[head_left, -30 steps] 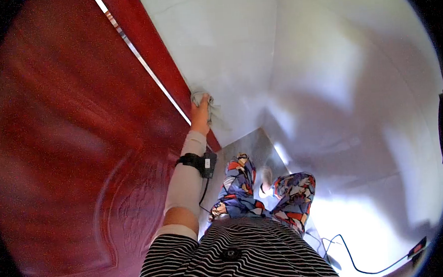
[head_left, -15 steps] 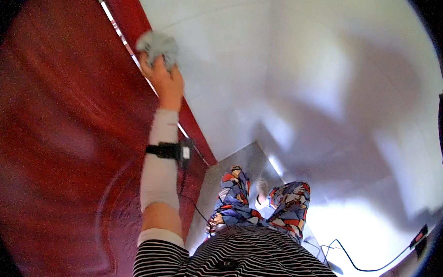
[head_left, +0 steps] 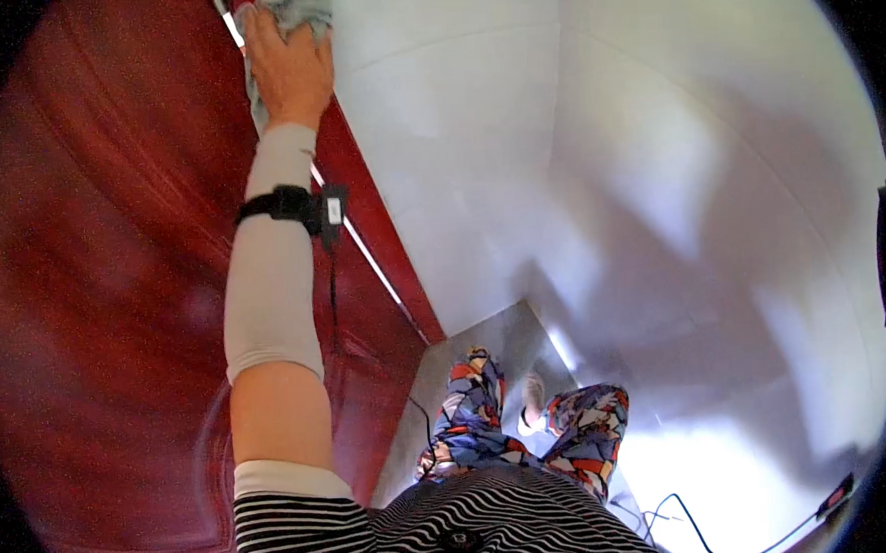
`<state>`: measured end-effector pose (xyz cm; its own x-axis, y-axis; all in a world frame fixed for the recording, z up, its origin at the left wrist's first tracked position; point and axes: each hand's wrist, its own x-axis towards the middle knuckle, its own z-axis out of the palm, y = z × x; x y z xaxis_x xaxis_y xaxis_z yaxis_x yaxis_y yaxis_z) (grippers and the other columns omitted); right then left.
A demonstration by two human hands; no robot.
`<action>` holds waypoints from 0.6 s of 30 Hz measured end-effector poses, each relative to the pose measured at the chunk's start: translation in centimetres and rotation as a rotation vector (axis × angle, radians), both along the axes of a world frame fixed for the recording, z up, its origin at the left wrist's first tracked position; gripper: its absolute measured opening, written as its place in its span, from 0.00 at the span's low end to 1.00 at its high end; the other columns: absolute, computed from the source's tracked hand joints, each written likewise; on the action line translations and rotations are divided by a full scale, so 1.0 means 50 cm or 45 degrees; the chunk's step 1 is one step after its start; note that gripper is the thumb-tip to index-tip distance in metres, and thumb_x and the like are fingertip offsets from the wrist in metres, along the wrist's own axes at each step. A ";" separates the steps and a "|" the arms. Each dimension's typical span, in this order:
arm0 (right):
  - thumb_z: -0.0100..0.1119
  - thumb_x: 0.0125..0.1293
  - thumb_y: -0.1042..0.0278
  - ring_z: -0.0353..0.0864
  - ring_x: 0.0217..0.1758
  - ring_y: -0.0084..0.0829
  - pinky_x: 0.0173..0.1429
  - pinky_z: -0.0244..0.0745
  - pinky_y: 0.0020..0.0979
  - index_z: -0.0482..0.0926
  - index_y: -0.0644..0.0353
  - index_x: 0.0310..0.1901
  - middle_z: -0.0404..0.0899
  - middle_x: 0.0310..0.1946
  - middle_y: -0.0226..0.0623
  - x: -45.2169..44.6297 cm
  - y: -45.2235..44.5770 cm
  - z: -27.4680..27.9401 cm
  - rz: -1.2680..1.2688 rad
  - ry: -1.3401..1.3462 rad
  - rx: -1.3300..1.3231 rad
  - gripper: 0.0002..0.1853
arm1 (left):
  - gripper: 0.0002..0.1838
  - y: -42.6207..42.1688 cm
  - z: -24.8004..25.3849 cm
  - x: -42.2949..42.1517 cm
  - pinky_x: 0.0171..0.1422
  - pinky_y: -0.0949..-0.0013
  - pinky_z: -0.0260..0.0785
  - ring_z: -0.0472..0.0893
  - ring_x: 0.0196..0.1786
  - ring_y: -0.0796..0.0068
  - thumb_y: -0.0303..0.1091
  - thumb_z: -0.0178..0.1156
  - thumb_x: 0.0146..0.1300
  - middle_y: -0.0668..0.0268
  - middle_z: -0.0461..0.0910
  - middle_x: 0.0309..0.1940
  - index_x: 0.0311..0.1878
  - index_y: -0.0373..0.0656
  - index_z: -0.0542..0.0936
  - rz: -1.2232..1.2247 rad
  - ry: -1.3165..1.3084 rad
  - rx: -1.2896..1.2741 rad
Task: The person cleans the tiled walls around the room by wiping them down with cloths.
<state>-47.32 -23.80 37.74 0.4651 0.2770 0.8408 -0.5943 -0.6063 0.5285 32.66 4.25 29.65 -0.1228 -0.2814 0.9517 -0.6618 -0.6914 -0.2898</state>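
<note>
My left hand point(head_left: 293, 72) is stretched far up and forward, its fingers closed over a crumpled grey-green cloth point(head_left: 297, 6). The cloth lies at the red door frame point(head_left: 341, 152), beside the gap along the red panelled door point(head_left: 131, 253). Part of it hangs down on the left side of the hand. A pale sleeve and a black strap with a small box point(head_left: 331, 212) cover the left forearm. My right hand is not in view.
White walls point(head_left: 457, 156) meet in a corner to the right of the frame. Below are a grey floor point(head_left: 491, 334) and my legs in patterned trousers point(head_left: 470, 405). A black cable point(head_left: 708, 548) loops at the lower right, leading to a small device point(head_left: 835, 496).
My left hand has moved up and slightly left along the door frame with the cloth. The arm is stretched further, and the view has shifted slightly.
</note>
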 end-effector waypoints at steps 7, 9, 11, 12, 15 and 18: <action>0.52 0.72 0.61 0.79 0.50 0.46 0.49 0.82 0.43 0.61 0.70 0.63 0.71 0.55 0.54 0.001 0.006 -0.042 -0.150 -0.082 -0.147 0.26 | 0.31 -0.038 -0.264 -0.075 0.80 0.50 0.39 0.50 0.75 0.42 0.32 0.57 0.63 0.41 0.52 0.72 0.68 0.33 0.62 -0.165 0.726 -0.095; 0.52 0.72 0.60 0.79 0.51 0.46 0.49 0.82 0.43 0.62 0.70 0.62 0.70 0.55 0.54 0.001 0.006 -0.046 -0.120 -0.106 -0.075 0.26 | 0.36 -0.030 -0.374 -0.069 0.80 0.53 0.39 0.49 0.76 0.46 0.34 0.53 0.66 0.43 0.50 0.73 0.74 0.35 0.53 -0.071 0.775 0.067; 0.53 0.71 0.59 0.78 0.52 0.47 0.50 0.81 0.44 0.63 0.70 0.62 0.69 0.56 0.55 0.004 -0.002 -0.034 0.061 -0.027 0.076 0.26 | 0.35 -0.018 -0.458 -0.062 0.80 0.54 0.39 0.47 0.77 0.46 0.35 0.51 0.67 0.44 0.48 0.74 0.74 0.35 0.53 -0.096 0.982 0.132; 0.53 0.71 0.59 0.78 0.52 0.47 0.50 0.81 0.44 0.63 0.70 0.62 0.69 0.56 0.55 0.003 -0.004 -0.029 0.049 -0.038 0.065 0.26 | 0.35 -0.013 -0.474 -0.050 0.80 0.54 0.39 0.47 0.77 0.46 0.35 0.51 0.67 0.44 0.48 0.74 0.74 0.35 0.53 -0.111 0.970 0.127; 0.56 0.69 0.59 0.78 0.51 0.47 0.49 0.81 0.44 0.65 0.69 0.60 0.67 0.57 0.54 0.031 0.007 -0.009 -0.138 -0.033 -0.203 0.25 | 0.32 0.011 -0.421 -0.063 0.80 0.54 0.39 0.46 0.77 0.46 0.34 0.50 0.68 0.43 0.47 0.74 0.72 0.33 0.57 0.045 0.890 0.289; 0.55 0.69 0.59 0.78 0.52 0.47 0.51 0.81 0.44 0.64 0.69 0.60 0.67 0.58 0.54 0.055 0.025 0.029 -0.139 -0.081 -0.156 0.26 | 0.29 0.027 -0.263 -0.040 0.80 0.52 0.40 0.47 0.77 0.44 0.32 0.51 0.67 0.42 0.51 0.73 0.69 0.30 0.61 -0.118 0.877 0.003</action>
<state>-44.56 -22.52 39.18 0.4451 0.3300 0.8325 -0.6877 -0.4695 0.5537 30.67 5.59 16.50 0.4854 -0.3007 0.8209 -0.7516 -0.6232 0.2162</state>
